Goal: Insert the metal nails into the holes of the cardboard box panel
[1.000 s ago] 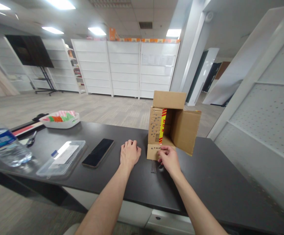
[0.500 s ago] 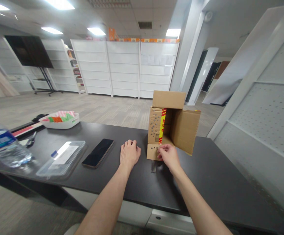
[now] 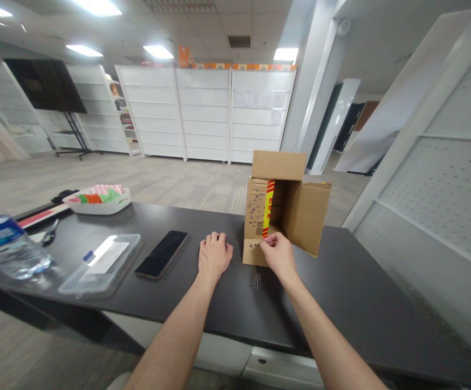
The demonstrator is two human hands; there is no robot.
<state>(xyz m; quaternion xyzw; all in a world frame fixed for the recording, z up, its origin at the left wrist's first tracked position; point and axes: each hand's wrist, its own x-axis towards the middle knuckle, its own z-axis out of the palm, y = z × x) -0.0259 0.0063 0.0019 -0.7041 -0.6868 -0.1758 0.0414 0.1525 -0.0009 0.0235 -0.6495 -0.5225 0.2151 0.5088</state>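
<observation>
I read the right hand (image 3: 279,253) as closed to a narrow pinch, thumb against fingers, with the fingertips at the lower flap (image 3: 252,254) of the cardboard box (image 3: 254,203). I cannot tell whether a small part sits between them. The left hand (image 3: 215,255) rests palm down on the dark table (image 3: 341,292), fingers bent and close together; its underside is hidden from me.

Left of the left hand, in order: phone (image 3: 162,254), clear plastic case (image 3: 75,283), water bottle (image 3: 6,244). A white tray (image 3: 105,207) with coloured contents stands near the far edge. The right hand itself blocks my view of part of the lower flap. The side flap (image 3: 311,219) projects outward beyond it.

The box stands between and beyond the hands, its opening facing me. Visible holes (image 3: 255,245) lie just left of the right fingertips. Thin metal rods (image 3: 254,277) lie on the table between the hands, below the lower flap.
</observation>
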